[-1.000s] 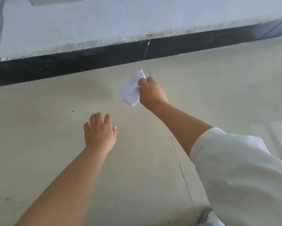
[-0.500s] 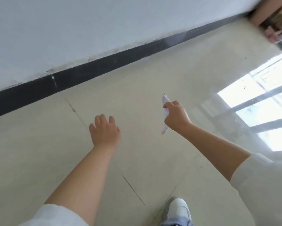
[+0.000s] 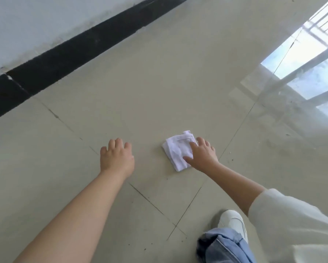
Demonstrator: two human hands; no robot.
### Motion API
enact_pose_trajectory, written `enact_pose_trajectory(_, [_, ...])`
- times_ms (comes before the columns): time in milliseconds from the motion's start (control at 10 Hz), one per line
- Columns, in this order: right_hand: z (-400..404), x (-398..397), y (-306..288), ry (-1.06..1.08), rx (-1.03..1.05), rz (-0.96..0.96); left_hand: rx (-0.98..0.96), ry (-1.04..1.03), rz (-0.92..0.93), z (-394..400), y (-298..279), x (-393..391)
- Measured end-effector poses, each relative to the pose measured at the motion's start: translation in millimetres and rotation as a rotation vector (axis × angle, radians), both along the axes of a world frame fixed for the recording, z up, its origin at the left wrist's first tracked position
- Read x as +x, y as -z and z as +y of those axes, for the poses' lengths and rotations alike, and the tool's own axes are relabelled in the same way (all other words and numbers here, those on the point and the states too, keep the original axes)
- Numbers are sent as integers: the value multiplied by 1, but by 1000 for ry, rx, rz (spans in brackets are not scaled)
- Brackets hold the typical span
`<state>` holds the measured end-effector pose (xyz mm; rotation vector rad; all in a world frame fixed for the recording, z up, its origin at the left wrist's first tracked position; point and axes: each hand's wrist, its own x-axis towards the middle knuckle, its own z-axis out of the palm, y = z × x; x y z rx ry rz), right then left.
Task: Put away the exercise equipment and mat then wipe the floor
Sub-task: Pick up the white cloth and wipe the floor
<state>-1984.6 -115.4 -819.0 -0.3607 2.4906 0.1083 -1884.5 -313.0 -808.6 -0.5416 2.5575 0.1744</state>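
The folded white cloth [image 3: 177,149] lay flat on the pale tiled floor [image 3: 159,82], just beyond the crossing of two grout lines. The right hand [image 3: 202,155] rested on the cloth's right side, fingers spread and fairly straight, thumb and forefinger lying over the fabric rather than pinching it. The left hand [image 3: 116,157] was beside it, apart from the cloth, palm down with loosely extended fingers and holding nothing; whether it touched the tile or floated just above could not be told from this angle. A white sleeve [image 3: 292,224] covered the right upper arm. Below it, a white shoe [image 3: 232,223] and a blue denim trouser leg [image 3: 224,247] stood on the floor. A black skirting board [image 3: 74,54] ran along the base of the wall [image 3: 36,21]. A window's bright reflection [image 3: 307,73] shone on the tiles at right.
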Motion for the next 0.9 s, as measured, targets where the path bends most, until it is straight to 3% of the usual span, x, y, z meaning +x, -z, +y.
enact_pose_trajectory(200, [-4, 16, 33, -54, -75, -9, -77, -39, -81, 5, 0, 13])
enact_pose_trajectory(400, [-5, 5, 46, 22, -283, 4, -35, -41, -70, 26, -4, -3])
enact_pose_trajectory(500, [3, -14, 47, 101, -346, 108, -17, -46, -40, 29, -5, -10])
enact_pose_trajectory(600, [8, -34, 44, 374, -437, 244, -31, -135, -63, 22, -6, -6])
enact_pose_trajectory(700, [4, -38, 45, 433, -365, 125, -47, -254, -77, 14, -8, 1])
enact_pose_trajectory(900, [-30, -31, 54, 380, -627, 128, 40, -588, -91, 2, -5, 26])
